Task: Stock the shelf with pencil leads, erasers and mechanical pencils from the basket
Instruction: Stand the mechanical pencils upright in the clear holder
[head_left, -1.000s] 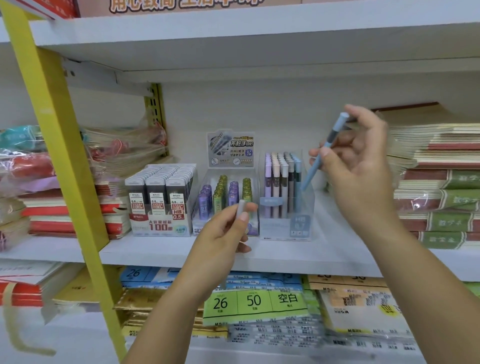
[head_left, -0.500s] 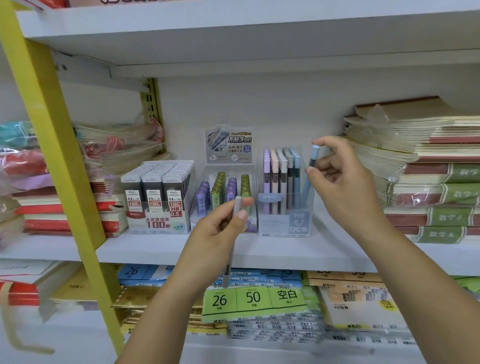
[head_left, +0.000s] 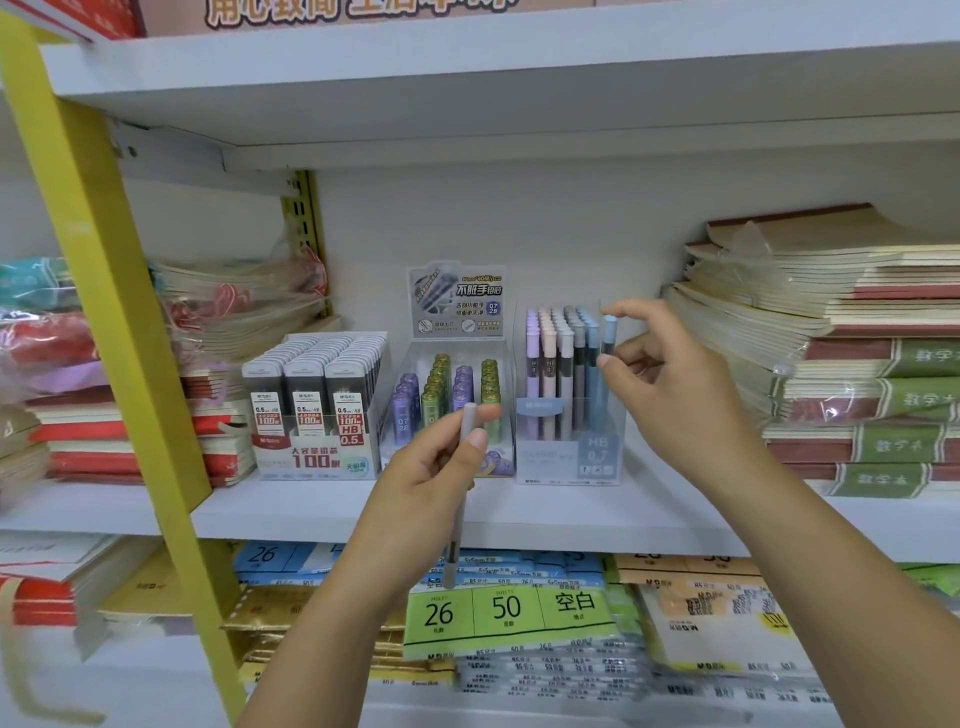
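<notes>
Though blurred, slim, seemingly plastic pencil (head_left: 455, 540)

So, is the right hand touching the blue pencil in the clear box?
Touching. Head view: the right hand pinches the blue pencil near its top, forefinger and thumb against it.

Left hand (head_left: 431, 483), right hand (head_left: 680, 395), fingers (head_left: 641, 313) in pinch.

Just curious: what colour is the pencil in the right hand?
The pencil is light blue with a dark band, best seen in the head view.
</notes>
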